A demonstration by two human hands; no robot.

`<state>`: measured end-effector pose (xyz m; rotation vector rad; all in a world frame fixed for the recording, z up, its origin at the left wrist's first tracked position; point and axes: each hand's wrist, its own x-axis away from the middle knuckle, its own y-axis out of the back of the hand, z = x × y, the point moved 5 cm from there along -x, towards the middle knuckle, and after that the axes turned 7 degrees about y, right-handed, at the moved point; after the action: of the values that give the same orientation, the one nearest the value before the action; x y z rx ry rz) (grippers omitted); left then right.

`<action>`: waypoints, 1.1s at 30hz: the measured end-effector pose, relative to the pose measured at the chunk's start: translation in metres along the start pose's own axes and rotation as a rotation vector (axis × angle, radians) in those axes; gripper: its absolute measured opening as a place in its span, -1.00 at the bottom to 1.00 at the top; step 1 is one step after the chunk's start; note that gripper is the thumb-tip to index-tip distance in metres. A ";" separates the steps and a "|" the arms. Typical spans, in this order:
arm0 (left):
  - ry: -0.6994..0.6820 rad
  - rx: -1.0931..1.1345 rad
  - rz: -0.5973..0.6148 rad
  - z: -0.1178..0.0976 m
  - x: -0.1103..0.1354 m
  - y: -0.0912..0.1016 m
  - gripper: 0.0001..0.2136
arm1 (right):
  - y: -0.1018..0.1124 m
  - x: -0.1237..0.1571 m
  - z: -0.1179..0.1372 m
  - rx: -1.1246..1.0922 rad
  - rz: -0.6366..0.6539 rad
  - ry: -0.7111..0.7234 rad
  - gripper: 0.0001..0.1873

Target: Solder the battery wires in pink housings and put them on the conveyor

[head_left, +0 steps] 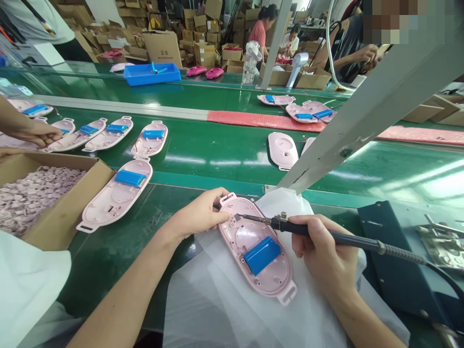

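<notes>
Before me a pink plastic housing point(266, 282) lies tilted on a white translucent sheet point(203, 309). A blue battery pack point(261, 255) sits in its lower half, and a thin red wire runs along its right edge. My left hand point(203, 210) grips the housing's upper left end between thumb and fingers. In my right hand point(326, 251) is a soldering iron point(326, 235), held like a pen. Its tip points left and reaches a small metal part near the top of the housing; whether it touches cannot be made out.
Left of me stand another housing with a battery point(119, 195) and a cardboard box of small pink parts point(39, 198). More housings lie on the green conveyor point(217, 150), near a co-worker's hand point(39, 133). A slanted metal post point(348, 121) and dark blue metal box point(395, 270) are on the right.
</notes>
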<state>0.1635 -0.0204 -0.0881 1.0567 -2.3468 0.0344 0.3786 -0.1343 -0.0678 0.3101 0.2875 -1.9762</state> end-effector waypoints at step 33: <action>-0.079 -0.049 -0.147 0.003 -0.005 -0.003 -0.74 | 0.001 -0.002 -0.004 0.044 0.051 -0.008 -0.61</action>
<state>0.1665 -0.0198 -0.0941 1.2233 -2.3203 -0.1207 0.3805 -0.1315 -0.0703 0.3349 0.2294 -1.9351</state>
